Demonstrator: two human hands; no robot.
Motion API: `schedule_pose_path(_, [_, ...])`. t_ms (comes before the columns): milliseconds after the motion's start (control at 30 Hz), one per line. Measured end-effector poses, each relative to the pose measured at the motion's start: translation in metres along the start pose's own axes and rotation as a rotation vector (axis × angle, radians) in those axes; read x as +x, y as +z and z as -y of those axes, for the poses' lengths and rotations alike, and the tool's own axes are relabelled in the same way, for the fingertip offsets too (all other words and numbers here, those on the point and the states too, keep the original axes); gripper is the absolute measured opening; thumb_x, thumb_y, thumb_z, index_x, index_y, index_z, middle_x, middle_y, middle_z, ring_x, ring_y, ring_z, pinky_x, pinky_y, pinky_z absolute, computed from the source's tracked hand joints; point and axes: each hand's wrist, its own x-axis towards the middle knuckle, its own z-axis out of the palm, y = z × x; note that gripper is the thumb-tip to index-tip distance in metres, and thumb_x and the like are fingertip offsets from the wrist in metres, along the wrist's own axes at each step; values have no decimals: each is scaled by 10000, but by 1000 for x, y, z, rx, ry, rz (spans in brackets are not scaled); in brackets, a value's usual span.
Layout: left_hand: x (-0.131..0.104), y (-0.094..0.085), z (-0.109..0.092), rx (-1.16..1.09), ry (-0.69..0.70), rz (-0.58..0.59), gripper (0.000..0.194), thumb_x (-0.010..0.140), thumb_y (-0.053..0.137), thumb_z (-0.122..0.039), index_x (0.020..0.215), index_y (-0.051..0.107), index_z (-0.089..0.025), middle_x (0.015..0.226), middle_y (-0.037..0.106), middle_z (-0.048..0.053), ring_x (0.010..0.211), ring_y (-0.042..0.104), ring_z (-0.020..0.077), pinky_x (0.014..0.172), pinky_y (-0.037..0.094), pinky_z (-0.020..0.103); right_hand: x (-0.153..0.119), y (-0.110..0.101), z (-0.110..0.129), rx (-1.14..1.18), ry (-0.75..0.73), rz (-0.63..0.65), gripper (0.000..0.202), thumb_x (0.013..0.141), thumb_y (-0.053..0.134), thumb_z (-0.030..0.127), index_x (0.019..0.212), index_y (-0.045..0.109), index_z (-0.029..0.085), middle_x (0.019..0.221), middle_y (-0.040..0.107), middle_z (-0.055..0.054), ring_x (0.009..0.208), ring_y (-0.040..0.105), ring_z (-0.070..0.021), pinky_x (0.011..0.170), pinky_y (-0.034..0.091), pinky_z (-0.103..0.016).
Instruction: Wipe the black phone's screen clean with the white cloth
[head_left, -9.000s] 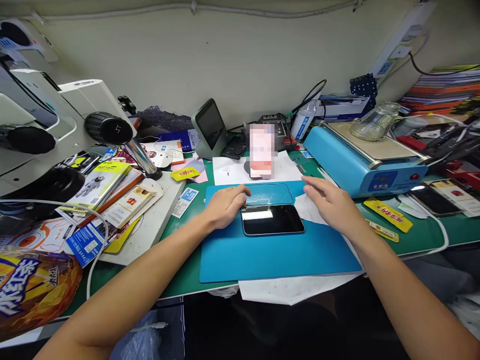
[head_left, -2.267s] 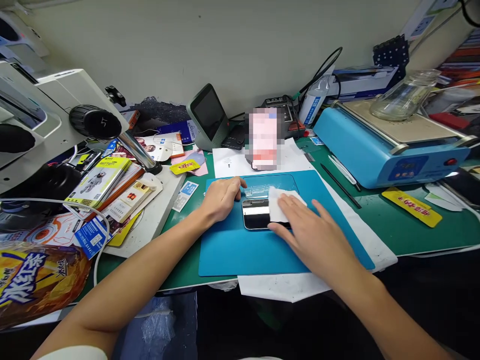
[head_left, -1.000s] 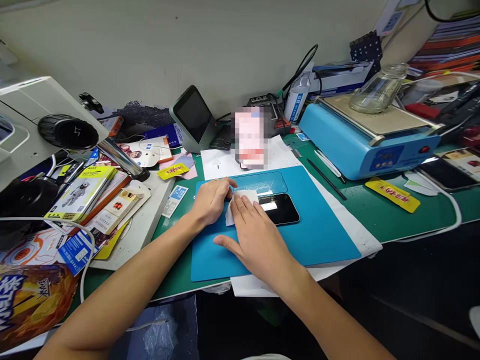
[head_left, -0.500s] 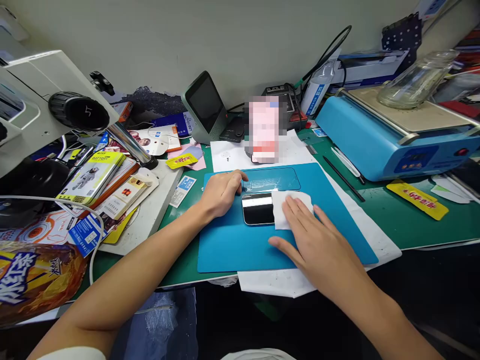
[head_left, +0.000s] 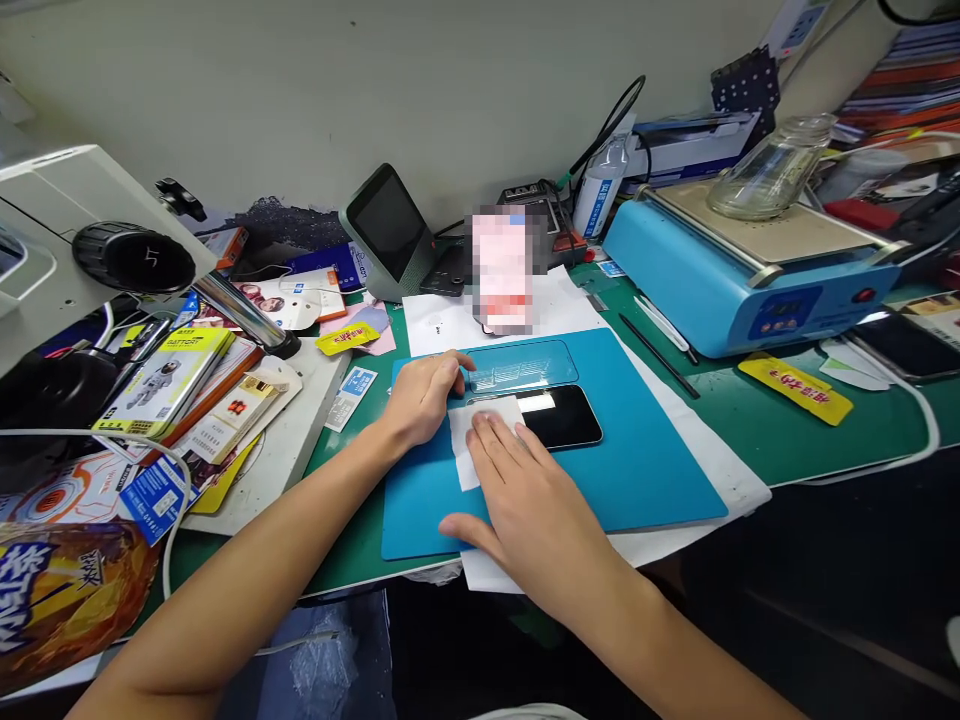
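Well left of the left hand [head_left: 420, 398], a box [head_left: 166, 385] read "BATTERY"; right of the right hand [head_left: 536, 498], a yellow packet [head_left: 796, 388] bore red characters. The right hand lay flat, thumb spread, fingers over a white wipe [head_left: 463, 440] covering the left end of the phone [head_left: 568, 416], just ahead. The left hand curled loosely beside it; whether it gripped anything was unclear.

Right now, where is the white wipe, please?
The white wipe is near the head view's centre, under the right hand, over the left end of the phone on the blue mat.

Two hands [head_left: 424, 398] [head_left: 526, 490], one white wipe [head_left: 461, 437]
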Motion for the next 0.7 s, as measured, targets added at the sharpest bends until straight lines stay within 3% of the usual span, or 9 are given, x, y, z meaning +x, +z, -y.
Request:
schedule_pose_path(133, [-1, 0, 0, 13, -4, 8, 516, 1010, 204, -377, 997, 685, -191, 752, 693, 29, 785, 644, 206, 751, 481, 345, -27, -9, -18, 60, -6, 25, 846, 978, 343, 685, 1520, 441, 43, 1593, 397, -185, 1478, 399, -318, 1183, 393, -509])
schedule_pose_path(267, [-1, 0, 1, 33, -10, 8, 525, 1012, 195, -376, 1011, 688, -199, 764, 703, 27, 795, 650, 209, 760, 483, 349, -52, -17, -52, 60, 73, 10, 790, 1002, 343, 635, 1580, 339, 97, 1599, 395, -162, 1481, 389, -316, 1182, 379, -556])
schedule_pose_path(400, [0, 0, 0, 36, -4, 28, 518, 1015, 202, -383, 987, 685, -198, 763, 706, 28, 794, 651, 210, 765, 482, 346, -56, -16, -75, 26, 171, 25, 745, 1023, 300, 605, 1594, 317, 126, 1614, 365, -155, 1487, 372, -318, 1182, 368, -568])
schedule_pose_path(467, [0, 0, 0, 33, 4, 26, 520, 1020, 201, -394, 989, 681, -198, 763, 704, 29, 791, 646, 210, 756, 477, 342, -45, -13, -73, 11, 222, 35, 809, 1012, 284, 635, 1576, 332, 56, 1617, 334, -195, 1498, 344, -339, 1184, 362, -572])
schedule_pose_path(567, [-1, 0, 0, 46, 9, 19, 529, 1026, 193, -403, 995, 680, -199, 767, 704, 28, 788, 641, 208, 750, 478, 339, -20, -7, -52, 7, 280, 27, 943, 978, 279, 699, 1540, 338, -55, 1611, 285, -271, 1514, 289, -376, 1189, 346, -583])
schedule_pose_path(700, [-1, 0, 1, 46, 23, 15, 520, 1019, 198, -381, 989, 683, -196, 754, 701, 25, 776, 645, 201, 759, 487, 333, 6, 0, -12, 112, 154, 45, 961, 963, 299, 723, 1557, 320, -33, 1635, 258, -244, 1538, 236, -345, 1230, 298, -524])
